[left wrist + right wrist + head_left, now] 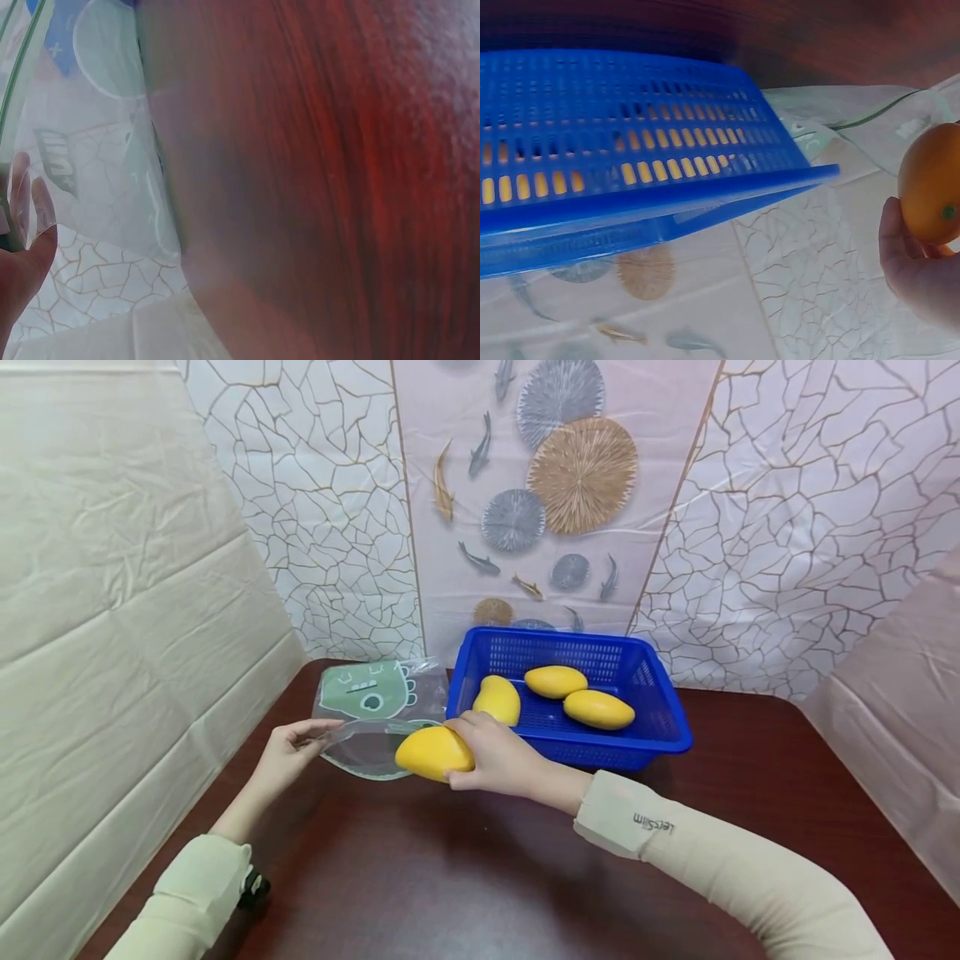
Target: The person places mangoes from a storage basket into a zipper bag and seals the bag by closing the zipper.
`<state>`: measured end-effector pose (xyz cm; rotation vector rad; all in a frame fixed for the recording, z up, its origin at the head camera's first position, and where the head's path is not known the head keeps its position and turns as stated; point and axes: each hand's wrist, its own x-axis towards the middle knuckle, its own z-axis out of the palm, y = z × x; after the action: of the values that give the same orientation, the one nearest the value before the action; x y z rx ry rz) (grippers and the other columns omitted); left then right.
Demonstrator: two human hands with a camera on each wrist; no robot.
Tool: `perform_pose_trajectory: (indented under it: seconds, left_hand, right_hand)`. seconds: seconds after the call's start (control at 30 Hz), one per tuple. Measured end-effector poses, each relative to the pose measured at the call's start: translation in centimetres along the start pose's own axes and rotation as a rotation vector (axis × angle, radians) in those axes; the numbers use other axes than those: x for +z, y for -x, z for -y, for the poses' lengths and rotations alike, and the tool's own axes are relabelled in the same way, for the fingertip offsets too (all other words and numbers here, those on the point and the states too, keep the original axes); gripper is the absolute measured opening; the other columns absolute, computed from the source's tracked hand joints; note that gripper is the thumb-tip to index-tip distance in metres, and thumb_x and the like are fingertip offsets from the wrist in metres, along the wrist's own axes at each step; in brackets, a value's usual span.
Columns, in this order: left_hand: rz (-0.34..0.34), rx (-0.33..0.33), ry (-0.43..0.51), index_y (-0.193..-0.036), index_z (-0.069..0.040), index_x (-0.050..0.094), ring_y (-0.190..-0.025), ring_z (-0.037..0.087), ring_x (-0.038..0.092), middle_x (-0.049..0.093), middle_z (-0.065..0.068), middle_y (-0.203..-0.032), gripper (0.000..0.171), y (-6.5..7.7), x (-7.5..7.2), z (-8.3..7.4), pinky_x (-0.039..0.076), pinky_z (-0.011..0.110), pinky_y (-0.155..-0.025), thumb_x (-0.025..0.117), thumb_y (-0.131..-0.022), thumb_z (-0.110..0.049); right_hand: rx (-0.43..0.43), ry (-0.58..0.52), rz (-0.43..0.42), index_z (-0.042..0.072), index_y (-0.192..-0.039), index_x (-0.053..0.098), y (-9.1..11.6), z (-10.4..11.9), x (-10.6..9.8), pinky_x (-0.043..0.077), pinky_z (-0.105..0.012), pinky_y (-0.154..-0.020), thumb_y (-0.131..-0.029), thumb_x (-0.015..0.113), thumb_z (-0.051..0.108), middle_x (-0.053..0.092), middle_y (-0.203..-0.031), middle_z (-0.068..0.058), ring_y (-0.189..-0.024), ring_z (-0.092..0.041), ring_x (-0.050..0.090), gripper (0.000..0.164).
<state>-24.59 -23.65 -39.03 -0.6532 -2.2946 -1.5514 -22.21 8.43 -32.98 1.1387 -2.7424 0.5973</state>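
A clear plastic zip bag [356,697] with a green cartoon print lies on the table left of the basket, its mouth spread apart toward me. My left hand [292,756] pinches the left edge of that mouth; the left wrist view shows its fingers [42,210] through the film. Over the right side of the opening, my right hand [498,760] grips a yellow mango [431,753], fingers on top and thumb below. The same mango [932,187] shows its stem end in the right wrist view. Part of the bag's mouth is hidden behind the mango.
A blue plastic basket [663,710] stands at the back of the dark red table [420,877], just right of the bag. Inside are three mangoes, one [498,700] close to its left wall. A patterned cloth [345,510] hangs behind; pale cloths flank both sides.
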Motion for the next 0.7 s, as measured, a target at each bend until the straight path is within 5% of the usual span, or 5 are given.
perform_pose_trajectory:
  seconds: [0.33, 0.7]
  left_hand:
    - [0.0, -0.012, -0.018, -0.106, 0.013, 0.063, -0.078, -0.003, 0.059, 0.067, -0.021, -0.096, 0.024, -0.2, 0.3, 2.0, 0.047, 0.013, -0.063, 0.057, -0.083, 0.014]
    - [0.014, -0.002, -0.002, -0.105, 0.012, 0.065, -0.081, -0.005, 0.06, 0.069, -0.016, -0.097, 0.022, 0.1, 0.9, 1.8, 0.048, 0.013, -0.064, 0.058, -0.084, 0.011]
  right_hand:
    - [0.001, 0.152, 0.019, -0.002, -0.127, 0.052, -1.1, 0.8, 1.7, 0.046, -0.026, -0.077, -0.08, 0.07, 0.033, 0.057, -0.103, -0.009, -0.088, -0.017, 0.047, 0.062]
    - [-0.22, 0.485, -0.04, 0.012, -0.114, 0.05, -1.2, 0.7, 4.3, 0.046, -0.027, -0.074, -0.077, 0.074, 0.033, 0.056, -0.091, -0.007, -0.083, -0.02, 0.048, 0.049]
